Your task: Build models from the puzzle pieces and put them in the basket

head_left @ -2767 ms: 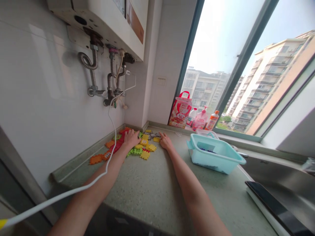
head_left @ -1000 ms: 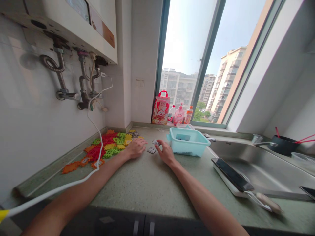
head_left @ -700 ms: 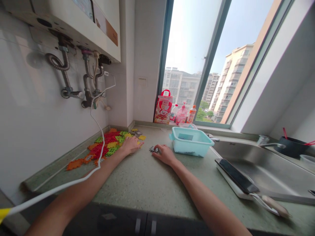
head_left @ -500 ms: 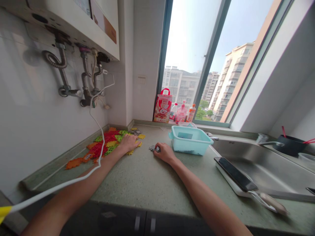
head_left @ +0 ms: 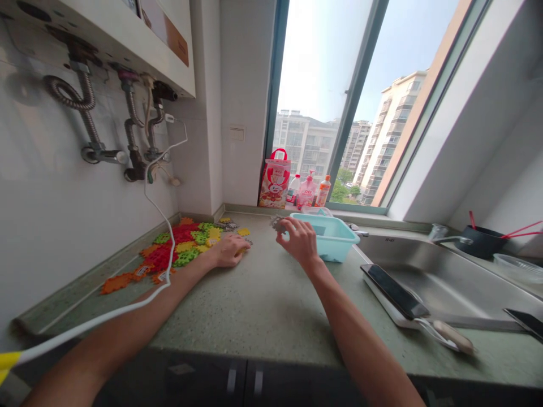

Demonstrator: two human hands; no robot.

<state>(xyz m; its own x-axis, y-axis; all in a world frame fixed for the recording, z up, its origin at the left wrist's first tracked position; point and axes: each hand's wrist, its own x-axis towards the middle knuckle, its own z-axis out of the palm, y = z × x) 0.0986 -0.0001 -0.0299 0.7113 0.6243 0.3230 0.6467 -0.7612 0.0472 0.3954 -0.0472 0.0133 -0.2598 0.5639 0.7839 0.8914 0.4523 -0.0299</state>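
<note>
My right hand is raised beside the front left of the turquoise plastic tub, thumb and fingers pinched round a grey gear-shaped piece. On the counter, my left hand is curled, with a bit of yellow gear-shaped piece showing at its fingertips. A grey toothed edge shows just past those fingers. To its left lies a spread of flat gear-shaped pieces in red, green, orange and yellow. A few grey pieces and a loose yellow piece lie behind the hand.
A white cable hangs across the left forearm. Right of the tub are a steel sink, and a dark phone on a white object at its edge. Bottles and a red bag stand by the window.
My right hand has lifted the grey piece off the counter and moved up beside the tub. My left hand has shifted slightly right and curled more. The camera view has turned a little rightward.
</note>
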